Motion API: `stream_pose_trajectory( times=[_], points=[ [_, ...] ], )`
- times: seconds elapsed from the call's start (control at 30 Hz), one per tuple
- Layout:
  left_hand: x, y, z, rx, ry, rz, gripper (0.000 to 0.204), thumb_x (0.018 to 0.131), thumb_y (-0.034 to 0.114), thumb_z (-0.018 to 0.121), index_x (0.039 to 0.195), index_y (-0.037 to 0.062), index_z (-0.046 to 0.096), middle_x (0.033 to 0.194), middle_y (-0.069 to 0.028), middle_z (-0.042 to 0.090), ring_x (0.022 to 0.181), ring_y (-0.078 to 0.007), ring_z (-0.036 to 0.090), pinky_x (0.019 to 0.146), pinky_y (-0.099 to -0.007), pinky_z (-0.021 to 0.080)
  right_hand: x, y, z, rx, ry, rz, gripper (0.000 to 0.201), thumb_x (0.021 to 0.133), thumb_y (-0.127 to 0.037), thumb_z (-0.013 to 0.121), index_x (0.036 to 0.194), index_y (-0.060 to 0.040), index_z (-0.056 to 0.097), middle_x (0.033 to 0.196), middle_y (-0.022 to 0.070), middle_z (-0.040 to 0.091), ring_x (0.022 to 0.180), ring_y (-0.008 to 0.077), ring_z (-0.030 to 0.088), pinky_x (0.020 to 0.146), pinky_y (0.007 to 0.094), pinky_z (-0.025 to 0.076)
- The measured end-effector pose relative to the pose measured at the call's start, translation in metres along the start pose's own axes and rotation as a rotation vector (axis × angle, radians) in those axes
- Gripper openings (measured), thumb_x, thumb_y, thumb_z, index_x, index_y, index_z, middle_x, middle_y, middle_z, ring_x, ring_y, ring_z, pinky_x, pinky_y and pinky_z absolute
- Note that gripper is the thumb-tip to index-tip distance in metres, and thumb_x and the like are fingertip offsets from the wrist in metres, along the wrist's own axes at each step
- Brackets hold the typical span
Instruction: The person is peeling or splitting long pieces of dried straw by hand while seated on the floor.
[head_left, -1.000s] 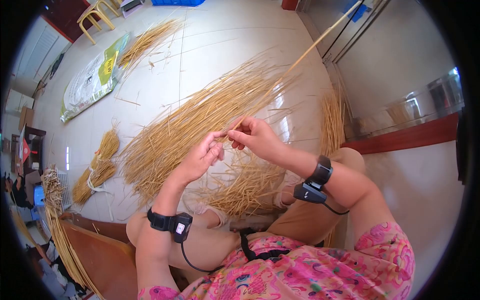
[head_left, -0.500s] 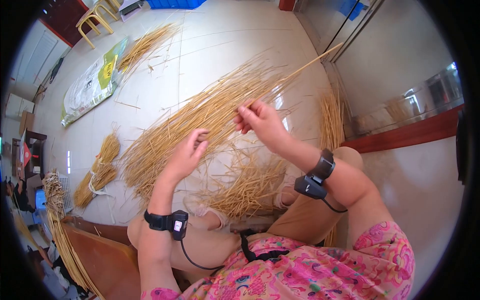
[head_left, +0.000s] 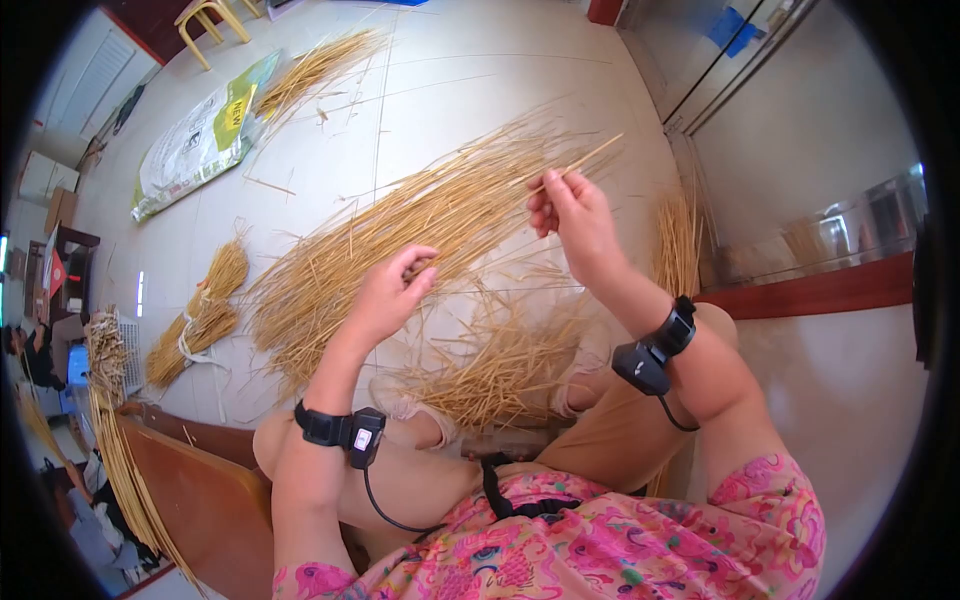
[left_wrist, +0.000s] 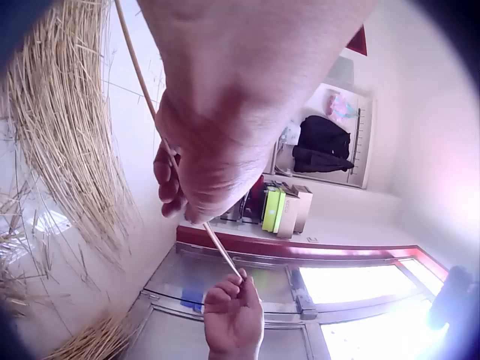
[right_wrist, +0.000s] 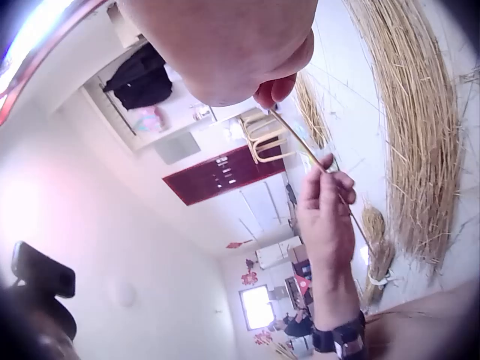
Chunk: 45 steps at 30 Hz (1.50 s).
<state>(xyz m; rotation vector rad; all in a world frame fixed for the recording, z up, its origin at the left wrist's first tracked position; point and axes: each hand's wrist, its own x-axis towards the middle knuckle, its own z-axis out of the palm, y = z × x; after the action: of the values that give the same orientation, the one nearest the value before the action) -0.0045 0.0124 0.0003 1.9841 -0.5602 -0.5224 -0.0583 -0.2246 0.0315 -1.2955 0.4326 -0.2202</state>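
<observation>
One long, thin straw runs between the two hands. My right hand [head_left: 580,220] pinches the straw [head_left: 600,150] between thumb and fingertips, and a short end sticks out to the upper right. Lower and to the left, my left hand [head_left: 395,290] has curled fingers. In the right wrist view, the left hand [right_wrist: 328,210] holds the straw [right_wrist: 296,136] between thumb and fingers, and its thinner part continues beyond. The left wrist view also has the straw [left_wrist: 223,251] reaching the right hand [left_wrist: 232,319]. Loose straws [head_left: 400,225] lie on the floor beneath.
Short straw pieces [head_left: 495,375] lie between the feet. At left are a tied bundle [head_left: 205,315] and a printed bag [head_left: 195,150] with more straws beside it. Another straw pile [head_left: 680,240] stands near the glass door at right; a wooden board [head_left: 200,490] is lower left.
The hands, close together a second ago, have moved apart, the right one going up and right. Less straw sticks out past the right hand. The head view has shifted slightly.
</observation>
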Motion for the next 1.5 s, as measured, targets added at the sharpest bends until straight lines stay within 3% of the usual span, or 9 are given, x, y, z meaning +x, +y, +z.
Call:
stream_pose_trajectory(
  times=[0.13, 0.4, 0.5, 0.7, 0.9, 1.0, 1.2, 1.33, 1.5],
  points=[
    [0.004, 0.014, 0.007, -0.14, -0.072, 0.008, 0.021, 0.087, 0.013, 0.059, 0.103, -0.0003, 0.063, 0.077, -0.0032, 0.064, 0.07, -0.0071, 0.059, 0.062, -0.0211, 0.046, -0.023, 0.019, 0.02, -0.013, -0.202, 0.068, 0.024, 0.096, -0.018, 0.046, 0.094, 0.0023, 0.057, 0.077, 0.0063, 0.06, 0.063, 0.0099, 0.058, 0.055, 0.0224, 0.047],
    [0.013, 0.004, 0.012, -0.372, -0.082, 0.035, 0.018, 0.089, 0.014, 0.057, 0.098, -0.0005, 0.064, 0.08, -0.0051, 0.066, 0.071, -0.0077, 0.06, 0.063, -0.022, 0.048, -0.029, 0.026, 0.028, -0.033, -0.264, 0.056, 0.023, 0.097, -0.018, 0.044, 0.097, 0.0021, 0.056, 0.079, 0.0063, 0.061, 0.065, 0.0097, 0.058, 0.056, 0.0224, 0.048],
    [0.017, -0.005, 0.012, -0.443, 0.034, 0.024, 0.016, 0.09, 0.013, 0.054, 0.096, -0.0007, 0.061, 0.075, -0.0032, 0.063, 0.066, -0.0074, 0.057, 0.062, -0.0212, 0.047, -0.032, 0.029, 0.029, -0.09, -0.269, 0.023, 0.023, 0.097, -0.018, 0.043, 0.095, 0.0018, 0.055, 0.078, 0.0058, 0.06, 0.064, 0.0095, 0.058, 0.056, 0.0221, 0.047],
    [0.021, -0.02, -0.006, -0.234, 0.285, -0.09, 0.016, 0.09, 0.014, 0.056, 0.099, 0.0002, 0.059, 0.067, 0.0002, 0.056, 0.059, -0.0069, 0.05, 0.058, -0.0215, 0.043, -0.032, 0.027, 0.026, -0.061, -0.239, -0.046, 0.024, 0.097, -0.019, 0.042, 0.094, 0.0013, 0.054, 0.077, 0.0058, 0.059, 0.062, 0.0087, 0.057, 0.055, 0.0214, 0.046],
    [0.006, 0.007, -0.005, -0.364, -0.088, -0.198, 0.019, 0.087, 0.013, 0.06, 0.1, 0.0001, 0.061, 0.083, -0.0018, 0.062, 0.073, -0.0075, 0.055, 0.069, -0.023, 0.045, -0.023, 0.024, 0.022, -0.108, -0.16, -0.095, 0.024, 0.098, -0.019, 0.041, 0.094, 0.0009, 0.054, 0.076, 0.005, 0.059, 0.06, 0.0084, 0.056, 0.053, 0.0213, 0.045],
    [0.008, -0.005, -0.003, -0.181, -0.185, -0.173, 0.021, 0.085, 0.014, 0.063, 0.1, 0.0001, 0.063, 0.09, -0.0043, 0.064, 0.078, -0.0092, 0.056, 0.072, -0.025, 0.046, -0.02, 0.023, 0.02, -0.114, -0.118, -0.09, 0.024, 0.098, -0.019, 0.04, 0.093, 0.0003, 0.054, 0.075, 0.0045, 0.058, 0.059, 0.0082, 0.055, 0.051, 0.0212, 0.044],
    [0.007, 0.0, 0.001, -0.161, -0.03, -0.041, 0.015, 0.082, 0.013, 0.067, 0.092, 0.0007, 0.067, 0.086, -0.0042, 0.065, 0.078, -0.009, 0.057, 0.07, -0.0231, 0.046, -0.018, 0.022, 0.017, -0.085, -0.024, -0.038, 0.024, 0.098, -0.02, 0.04, 0.092, -0.0009, 0.054, 0.074, 0.0044, 0.058, 0.058, 0.0078, 0.055, 0.05, 0.021, 0.044],
    [0.007, -0.001, 0.007, -0.214, 0.123, -0.059, 0.016, 0.08, 0.016, 0.07, 0.087, 0.0014, 0.069, 0.078, -0.0049, 0.067, 0.066, -0.0079, 0.057, 0.061, -0.0229, 0.046, -0.017, 0.023, 0.016, -0.02, -0.009, -0.03, 0.024, 0.097, -0.021, 0.041, 0.092, -0.0008, 0.053, 0.075, 0.0048, 0.058, 0.057, 0.0078, 0.055, 0.05, 0.0212, 0.044],
    [0.006, 0.005, 0.011, -0.265, 0.035, 0.02, 0.015, 0.079, 0.016, 0.07, 0.082, 0.0009, 0.069, 0.071, -0.0042, 0.066, 0.066, -0.0063, 0.057, 0.06, -0.0213, 0.045, -0.024, 0.031, 0.023, -0.19, -0.274, 0.009, 0.017, 0.095, -0.016, 0.048, 0.09, -0.0001, 0.053, 0.077, 0.0058, 0.059, 0.06, 0.009, 0.057, 0.052, 0.0222, 0.047]
  ],
)
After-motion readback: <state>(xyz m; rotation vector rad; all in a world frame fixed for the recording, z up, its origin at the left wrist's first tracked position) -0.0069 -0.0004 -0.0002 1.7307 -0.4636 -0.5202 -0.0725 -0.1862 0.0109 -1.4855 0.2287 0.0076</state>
